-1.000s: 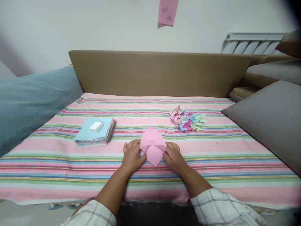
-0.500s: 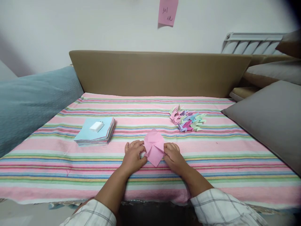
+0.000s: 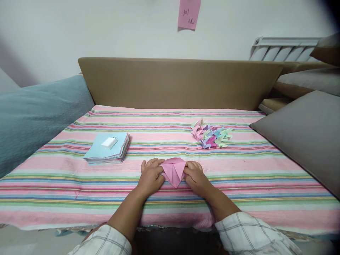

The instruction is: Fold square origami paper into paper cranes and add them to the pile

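A pink sheet of origami paper [image 3: 174,172], part folded, lies on the striped cloth between my two hands. Its upper edge is nearly straight and a point faces me, with a crease down the middle. My left hand [image 3: 151,177] pinches the paper's left corner between thumb and fingers. On the opposite side, my right hand [image 3: 196,177] grips the right corner, its fingertips partly hidden by the paper.
Left of my hands, a stack of coloured paper [image 3: 98,150] carries a white charger plug [image 3: 109,142]. Folded paper cranes [image 3: 211,136] in several colours sit beyond my right hand. Grey cushions [image 3: 305,131] border the right side, a blue cushion [image 3: 45,113] the left.
The paper's top flap, standing up as a tall point before, has come down, leaving a flatter, wider triangular shape. Both hands stay almost in place, still holding its sides.
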`<state>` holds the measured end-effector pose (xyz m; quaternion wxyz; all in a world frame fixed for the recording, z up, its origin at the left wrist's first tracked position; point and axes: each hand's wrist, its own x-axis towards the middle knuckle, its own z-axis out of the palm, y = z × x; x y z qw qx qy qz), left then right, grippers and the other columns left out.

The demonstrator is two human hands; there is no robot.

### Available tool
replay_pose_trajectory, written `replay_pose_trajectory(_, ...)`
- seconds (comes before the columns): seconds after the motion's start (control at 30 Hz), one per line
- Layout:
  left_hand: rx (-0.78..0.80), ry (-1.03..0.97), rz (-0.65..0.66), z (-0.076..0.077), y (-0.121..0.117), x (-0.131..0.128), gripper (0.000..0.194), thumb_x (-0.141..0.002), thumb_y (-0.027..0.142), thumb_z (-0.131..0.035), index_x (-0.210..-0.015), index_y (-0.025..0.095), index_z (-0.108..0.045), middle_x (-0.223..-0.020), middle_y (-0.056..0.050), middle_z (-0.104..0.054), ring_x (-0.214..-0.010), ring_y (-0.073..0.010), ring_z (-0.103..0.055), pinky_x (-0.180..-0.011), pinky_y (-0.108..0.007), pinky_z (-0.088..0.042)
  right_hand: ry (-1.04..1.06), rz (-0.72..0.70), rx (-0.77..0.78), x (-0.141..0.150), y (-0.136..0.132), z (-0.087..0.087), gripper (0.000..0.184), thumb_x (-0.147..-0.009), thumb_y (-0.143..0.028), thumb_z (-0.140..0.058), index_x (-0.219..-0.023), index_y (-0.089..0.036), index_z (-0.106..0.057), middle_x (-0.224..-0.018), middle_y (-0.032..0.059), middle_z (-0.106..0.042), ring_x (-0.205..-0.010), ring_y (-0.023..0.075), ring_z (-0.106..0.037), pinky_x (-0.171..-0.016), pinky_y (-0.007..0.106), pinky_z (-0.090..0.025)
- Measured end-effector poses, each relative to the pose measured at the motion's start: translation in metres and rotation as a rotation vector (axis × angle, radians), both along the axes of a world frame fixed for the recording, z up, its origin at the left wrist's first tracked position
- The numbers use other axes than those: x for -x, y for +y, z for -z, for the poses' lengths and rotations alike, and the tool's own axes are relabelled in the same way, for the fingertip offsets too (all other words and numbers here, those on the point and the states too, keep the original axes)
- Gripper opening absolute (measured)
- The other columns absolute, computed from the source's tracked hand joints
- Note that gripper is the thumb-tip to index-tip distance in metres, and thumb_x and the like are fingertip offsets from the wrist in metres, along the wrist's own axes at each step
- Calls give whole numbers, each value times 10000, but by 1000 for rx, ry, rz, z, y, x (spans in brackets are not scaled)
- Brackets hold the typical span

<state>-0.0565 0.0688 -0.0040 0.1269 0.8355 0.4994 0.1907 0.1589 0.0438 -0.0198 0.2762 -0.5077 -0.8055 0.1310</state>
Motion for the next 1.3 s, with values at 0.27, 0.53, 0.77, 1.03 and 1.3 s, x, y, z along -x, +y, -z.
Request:
replay_pose_trajectory(0.27,-2,13,-5,-1,-1,-2,169,-684,203,-520,-679,271,-675,-1257,42,-555,-1226,-272,-379,-1043,-581,-83,-44,19,15,1,-1,-2,268,-874,-263,-373,-951,-252,-629,-1060,35,-543,-994,207,-434,-933,410,-282)
replay_pose_trajectory(0.53,46,13,2,-7,-3,-2,181,-710,234,-520,-661,279,-688,-1272,45,-546,-1230,-281,-376,-1034,-598,-86,-54,31,-4,4,-2,-2,247,-868,-257,-440,-1022,-274,-632,-1065,40,-562,-1010,217,-439,-943,427,-264)
replay_pose_trajectory(0.77,73,-15,9,-12,-3,-3,384,-846,461,-432,-654,249,-689,-1257,13,-560,-1224,-287,-382,-1021,-616,-79,-45,39,-23,5,-2,-1,264,-826,-269,-508,-1067,-258,-614,-1022,39,-567,-978,213,-453,-940,423,-274)
replay_pose_trajectory(1.03,41,-12,26,-5,-1,-3,239,-756,493,-583,-695,295,-703,-1244,25,-568,-1230,-293,-374,-1022,-607,-55,-3,72,-64,6,-1,2,229,-786,-298,-547,-990,-233,-630,-984,46,-576,-943,218,-473,-889,397,-318)
replay_pose_trajectory(1.3,3,-37,-75,-3,-2,-6,282,-631,478,-706,-683,226,-589,-1183,-19,-604,-1206,-304,-406,-1027,-596,-94,-2,131,-94,7,-1,6,199,-738,-299,-579,-912,-208,-610,-954,49,-581,-925,221,-484,-860,384,-338)
